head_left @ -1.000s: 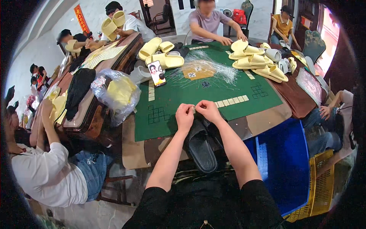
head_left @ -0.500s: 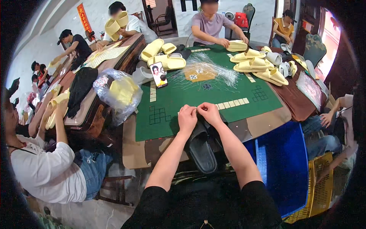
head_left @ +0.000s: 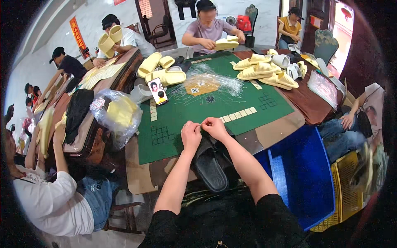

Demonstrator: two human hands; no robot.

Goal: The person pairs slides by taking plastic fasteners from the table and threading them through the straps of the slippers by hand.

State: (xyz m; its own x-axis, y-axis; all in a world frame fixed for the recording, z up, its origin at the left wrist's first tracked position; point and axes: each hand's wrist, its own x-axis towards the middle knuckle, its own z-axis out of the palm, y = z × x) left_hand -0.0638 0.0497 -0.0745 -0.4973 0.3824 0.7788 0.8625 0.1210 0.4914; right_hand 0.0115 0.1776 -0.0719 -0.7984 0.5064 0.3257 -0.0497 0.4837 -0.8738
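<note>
Green-topped table (head_left: 248, 111) sat ahead with yellow slippers (head_left: 264, 72) piled far right and a phone (head_left: 158, 91) far left, black slippers (head_left: 211, 165) lay at its near edge, and left hand (head_left: 191, 135) and right hand (head_left: 215, 126) met there, fingers pinched closed on the slippers' top edge.

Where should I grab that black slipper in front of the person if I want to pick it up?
Probably by the heel end of the black rubber slipper, coming from the near table edge. That end hangs bare over the edge with its sole showing, while the left hand and right hand pinch at its far end on the green felt table, so a grip there would crowd them.
</note>
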